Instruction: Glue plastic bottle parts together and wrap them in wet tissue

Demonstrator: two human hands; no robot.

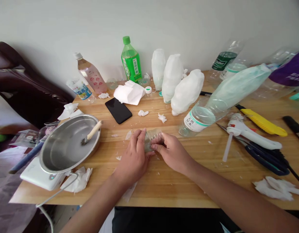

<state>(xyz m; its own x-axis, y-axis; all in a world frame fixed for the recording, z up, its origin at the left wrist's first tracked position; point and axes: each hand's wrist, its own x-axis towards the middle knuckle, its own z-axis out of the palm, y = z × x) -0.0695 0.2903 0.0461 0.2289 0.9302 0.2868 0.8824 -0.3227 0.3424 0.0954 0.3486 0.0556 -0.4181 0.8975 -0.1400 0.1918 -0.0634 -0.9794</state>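
Observation:
Between my two hands, just above the wooden table (183, 181), is a small piece of clear ribbed plastic (149, 142) that looks cut from a bottle. My left hand (135, 155) grips its left side, fingers pressed against it. On the other side my right hand (172, 150) pinches it between thumb and fingers. Scraps of tissue (162, 117) and a thin clear shred (128, 135) lie close by. A black phone (118, 110) rests beyond my left hand, and a cut clear bottle with a label (196, 121) lies beyond my right.
At left, a steel bowl (67, 152) with whitish liquid and a brush (93, 130) stands on a white device (39, 173). White-wrapped bottles (172, 77) and a green drink bottle (131, 63) line the back. Rightward lie a glue gun (255, 132), scissors (266, 158) and a yellow cutter (263, 121).

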